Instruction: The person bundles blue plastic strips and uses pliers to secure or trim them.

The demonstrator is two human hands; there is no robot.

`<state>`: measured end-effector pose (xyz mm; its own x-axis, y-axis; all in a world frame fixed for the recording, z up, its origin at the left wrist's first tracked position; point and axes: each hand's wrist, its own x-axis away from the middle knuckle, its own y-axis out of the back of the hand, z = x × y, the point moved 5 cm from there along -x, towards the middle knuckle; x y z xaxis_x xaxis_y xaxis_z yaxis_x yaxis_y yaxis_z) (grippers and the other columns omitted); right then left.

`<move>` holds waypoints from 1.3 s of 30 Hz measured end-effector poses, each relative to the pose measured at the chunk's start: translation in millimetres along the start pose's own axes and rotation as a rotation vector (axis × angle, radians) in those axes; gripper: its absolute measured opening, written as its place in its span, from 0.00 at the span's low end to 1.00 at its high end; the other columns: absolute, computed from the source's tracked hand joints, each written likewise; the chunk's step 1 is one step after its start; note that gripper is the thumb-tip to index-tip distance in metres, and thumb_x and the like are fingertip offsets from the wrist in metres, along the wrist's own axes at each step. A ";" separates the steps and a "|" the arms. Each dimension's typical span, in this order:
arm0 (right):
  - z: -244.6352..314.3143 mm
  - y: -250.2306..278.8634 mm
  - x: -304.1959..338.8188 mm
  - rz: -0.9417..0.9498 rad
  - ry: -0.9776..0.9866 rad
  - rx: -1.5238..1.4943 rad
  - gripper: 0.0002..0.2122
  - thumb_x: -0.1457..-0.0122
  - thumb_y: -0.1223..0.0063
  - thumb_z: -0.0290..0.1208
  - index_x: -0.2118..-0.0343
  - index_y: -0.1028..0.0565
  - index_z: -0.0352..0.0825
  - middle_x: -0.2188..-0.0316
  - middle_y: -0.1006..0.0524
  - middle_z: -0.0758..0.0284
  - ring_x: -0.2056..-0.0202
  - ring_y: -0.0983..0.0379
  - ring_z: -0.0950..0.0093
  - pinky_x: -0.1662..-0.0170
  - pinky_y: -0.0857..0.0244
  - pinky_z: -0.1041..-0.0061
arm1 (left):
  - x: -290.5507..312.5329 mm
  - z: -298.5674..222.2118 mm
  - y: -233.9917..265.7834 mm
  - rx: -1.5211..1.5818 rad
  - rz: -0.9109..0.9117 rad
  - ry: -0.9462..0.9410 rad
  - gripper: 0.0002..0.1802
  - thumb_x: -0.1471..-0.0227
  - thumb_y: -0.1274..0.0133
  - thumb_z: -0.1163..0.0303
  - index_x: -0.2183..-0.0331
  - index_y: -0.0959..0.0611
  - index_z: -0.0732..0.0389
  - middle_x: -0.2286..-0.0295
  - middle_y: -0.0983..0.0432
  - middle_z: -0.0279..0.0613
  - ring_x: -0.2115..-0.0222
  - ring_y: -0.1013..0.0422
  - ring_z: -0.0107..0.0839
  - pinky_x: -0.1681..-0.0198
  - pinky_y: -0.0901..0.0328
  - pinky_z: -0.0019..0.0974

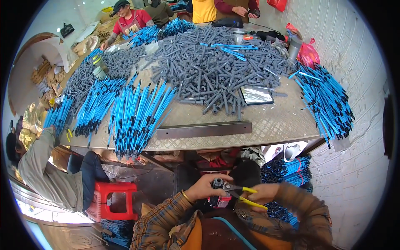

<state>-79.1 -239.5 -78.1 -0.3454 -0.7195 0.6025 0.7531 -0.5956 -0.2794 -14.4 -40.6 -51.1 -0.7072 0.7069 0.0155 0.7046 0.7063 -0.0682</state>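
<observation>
Over my lap, my left hand (203, 187) is closed round a dark grey plastic tube piece (217, 183), its ribbed round end facing up between thumb and fingers. My right hand (266, 193) grips a pair of pliers (235, 188) with yellow handles. The handles are spread apart, and the dark jaws reach to the grey piece beside my left fingers. Whether the jaws bite on it, I cannot tell. A large pile of similar grey tube pieces (212, 62) covers the middle of the table in front of me.
On the table (275, 121) lie a metal bar (204, 130), a flat shiny packet (257, 95) and bundles of blue rods with black ends (139, 112), (327, 100). More rods (296, 171) lie below at right. A co-worker (54, 166) sits at left by a red stool (114, 200); others work beyond.
</observation>
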 end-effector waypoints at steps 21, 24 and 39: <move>53.6 -4.7 29.2 -0.190 0.197 0.466 0.28 0.47 0.48 0.36 0.46 0.43 0.32 0.62 0.28 0.61 0.65 0.28 0.71 0.63 0.32 0.74 | -5.9 11.3 -1.4 0.038 0.060 0.072 0.22 0.65 0.35 0.70 0.64 0.24 0.64 0.68 0.29 0.34 0.65 0.34 0.23 0.59 0.39 0.28; 54.9 -3.9 31.8 -0.475 0.273 1.138 0.28 0.48 0.46 0.35 0.46 0.42 0.31 0.59 0.28 0.63 0.62 0.29 0.74 0.62 0.33 0.75 | -2.6 9.6 1.0 0.055 0.017 0.095 0.22 0.66 0.35 0.71 0.65 0.24 0.64 0.67 0.29 0.34 0.65 0.34 0.23 0.59 0.39 0.29; 12.9 -11.9 19.7 0.081 -0.061 -0.186 0.26 0.46 0.49 0.40 0.48 0.41 0.33 0.73 0.27 0.63 0.72 0.27 0.73 0.69 0.31 0.74 | -7.2 -0.5 -4.0 0.049 0.127 0.054 0.21 0.64 0.36 0.70 0.65 0.24 0.64 0.68 0.29 0.34 0.66 0.34 0.22 0.60 0.39 0.28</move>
<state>-87.7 -242.0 -53.2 -0.2491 -0.7480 0.6152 0.6587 -0.5965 -0.4586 -12.1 -48.5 -50.5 -0.6071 0.7925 0.0573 0.7836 0.6091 -0.1220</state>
